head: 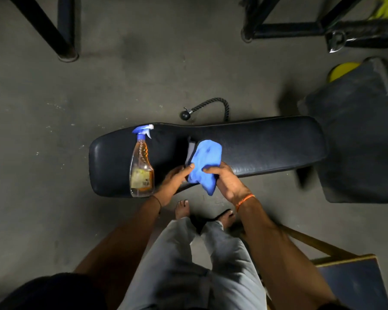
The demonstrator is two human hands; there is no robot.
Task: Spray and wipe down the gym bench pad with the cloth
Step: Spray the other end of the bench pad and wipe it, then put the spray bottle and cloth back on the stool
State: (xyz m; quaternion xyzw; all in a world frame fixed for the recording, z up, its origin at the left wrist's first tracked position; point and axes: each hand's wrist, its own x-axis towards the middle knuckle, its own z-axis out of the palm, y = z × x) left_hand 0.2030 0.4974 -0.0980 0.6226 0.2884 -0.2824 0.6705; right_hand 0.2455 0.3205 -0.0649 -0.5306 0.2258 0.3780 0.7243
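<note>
A black padded gym bench pad (267, 144) lies across the middle of the floor. A clear spray bottle (141, 166) with orange liquid and a blue trigger lies flat on the pad's left end, nozzle pointing away from me. A crumpled blue cloth (205, 163) is held over the pad's near edge, at the gap between its two sections. My right hand (224, 183) grips the cloth from the right. My left hand (177, 179) pinches its left edge with thumb and fingers.
A black rope cable attachment (211, 108) lies on the floor just behind the bench. Black metal frame legs (65, 36) stand at the back left and back right. Another dark padded seat (358, 135) sits to the right. A wooden box (349, 280) is at the near right.
</note>
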